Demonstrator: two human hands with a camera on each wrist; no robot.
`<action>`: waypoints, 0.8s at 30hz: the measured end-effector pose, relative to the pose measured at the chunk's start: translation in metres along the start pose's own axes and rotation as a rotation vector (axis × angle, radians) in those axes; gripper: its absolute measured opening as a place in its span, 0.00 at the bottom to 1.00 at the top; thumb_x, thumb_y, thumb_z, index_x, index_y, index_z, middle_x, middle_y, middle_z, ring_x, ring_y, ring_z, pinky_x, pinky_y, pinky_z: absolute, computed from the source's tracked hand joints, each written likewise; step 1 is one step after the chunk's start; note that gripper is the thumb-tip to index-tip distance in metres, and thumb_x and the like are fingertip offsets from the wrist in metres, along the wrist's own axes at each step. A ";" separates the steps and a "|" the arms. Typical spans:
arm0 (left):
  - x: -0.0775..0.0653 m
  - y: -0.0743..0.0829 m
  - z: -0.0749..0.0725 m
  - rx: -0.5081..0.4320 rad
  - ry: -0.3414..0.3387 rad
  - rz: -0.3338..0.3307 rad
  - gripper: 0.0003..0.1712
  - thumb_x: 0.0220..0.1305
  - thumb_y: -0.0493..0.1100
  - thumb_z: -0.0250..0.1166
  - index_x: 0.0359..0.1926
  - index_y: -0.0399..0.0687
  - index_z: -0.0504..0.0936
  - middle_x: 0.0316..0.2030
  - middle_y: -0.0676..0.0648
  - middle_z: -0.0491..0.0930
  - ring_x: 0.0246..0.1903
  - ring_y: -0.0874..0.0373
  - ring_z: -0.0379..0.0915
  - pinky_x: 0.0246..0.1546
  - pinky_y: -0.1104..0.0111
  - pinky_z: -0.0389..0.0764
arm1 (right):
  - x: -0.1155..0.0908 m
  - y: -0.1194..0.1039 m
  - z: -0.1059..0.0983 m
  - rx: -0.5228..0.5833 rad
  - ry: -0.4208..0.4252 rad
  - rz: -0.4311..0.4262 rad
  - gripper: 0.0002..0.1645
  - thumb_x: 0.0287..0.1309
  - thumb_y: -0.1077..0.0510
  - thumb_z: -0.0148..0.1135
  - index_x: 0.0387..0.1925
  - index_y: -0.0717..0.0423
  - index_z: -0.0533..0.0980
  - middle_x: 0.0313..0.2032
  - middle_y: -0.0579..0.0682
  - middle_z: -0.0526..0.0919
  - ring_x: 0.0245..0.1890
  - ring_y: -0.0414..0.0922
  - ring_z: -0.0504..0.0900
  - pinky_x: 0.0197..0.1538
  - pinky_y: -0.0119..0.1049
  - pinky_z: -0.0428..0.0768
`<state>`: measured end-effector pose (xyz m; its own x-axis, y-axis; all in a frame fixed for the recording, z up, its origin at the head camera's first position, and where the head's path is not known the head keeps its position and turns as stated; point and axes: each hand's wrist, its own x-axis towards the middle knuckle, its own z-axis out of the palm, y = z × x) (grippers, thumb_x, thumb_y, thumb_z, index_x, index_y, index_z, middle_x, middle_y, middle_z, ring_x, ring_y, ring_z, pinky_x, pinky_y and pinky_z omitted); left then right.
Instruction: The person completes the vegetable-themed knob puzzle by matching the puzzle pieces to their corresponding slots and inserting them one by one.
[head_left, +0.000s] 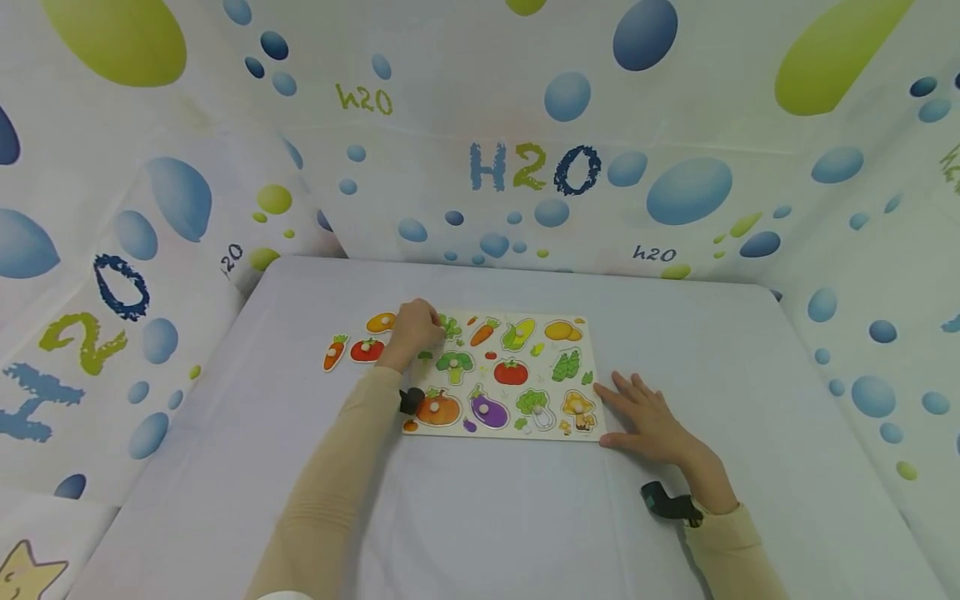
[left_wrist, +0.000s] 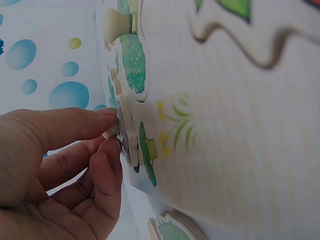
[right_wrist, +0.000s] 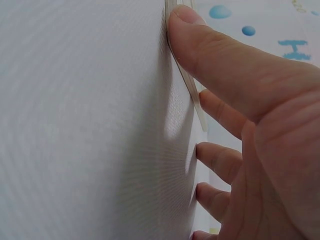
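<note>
A vegetable knob puzzle board [head_left: 495, 432] lies flat on the table. At its far left corner my left hand [head_left: 417, 332] pinches a wooden puzzle piece [left_wrist: 129, 137] between thumb and fingertips; in the left wrist view the piece sits against the board, its picture mostly hidden. My right hand [head_left: 651, 423] lies spread at the board's right edge. The right wrist view has its thumb [right_wrist: 215, 55] on the board's edge and other fingertips on the cloth. Pumpkin [head_left: 438, 408], eggplant [head_left: 489, 411] and broccoli [head_left: 455, 364] pieces with knobs sit in the board.
Left of the board lie a loose carrot piece [head_left: 334, 353], a tomato piece [head_left: 367, 350] and an orange-yellow piece [head_left: 381, 322]. White cloth [head_left: 495, 517] covers the table. Printed curtains [head_left: 420, 192] stand behind and at both sides.
</note>
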<state>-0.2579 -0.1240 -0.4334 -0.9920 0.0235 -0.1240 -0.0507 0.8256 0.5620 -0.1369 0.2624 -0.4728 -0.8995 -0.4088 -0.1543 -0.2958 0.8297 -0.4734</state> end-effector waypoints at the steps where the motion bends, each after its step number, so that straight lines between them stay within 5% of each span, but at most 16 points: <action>1: 0.000 0.000 0.001 0.002 0.002 0.002 0.06 0.57 0.36 0.64 0.30 0.35 0.83 0.30 0.40 0.80 0.28 0.52 0.71 0.25 0.70 0.70 | 0.000 0.000 0.000 -0.002 -0.001 0.001 0.48 0.52 0.43 0.70 0.71 0.52 0.62 0.74 0.66 0.52 0.73 0.71 0.43 0.65 0.75 0.42; 24: 0.006 -0.007 0.006 0.007 0.019 -0.028 0.06 0.56 0.35 0.64 0.32 0.34 0.83 0.33 0.39 0.81 0.32 0.50 0.72 0.31 0.66 0.75 | 0.000 -0.002 -0.001 0.011 0.002 -0.006 0.49 0.51 0.42 0.70 0.71 0.52 0.63 0.73 0.67 0.52 0.73 0.71 0.43 0.65 0.75 0.43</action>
<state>-0.2628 -0.1260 -0.4433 -0.9923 -0.0105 -0.1237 -0.0776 0.8299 0.5525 -0.1363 0.2614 -0.4707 -0.8984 -0.4128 -0.1499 -0.2975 0.8231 -0.4837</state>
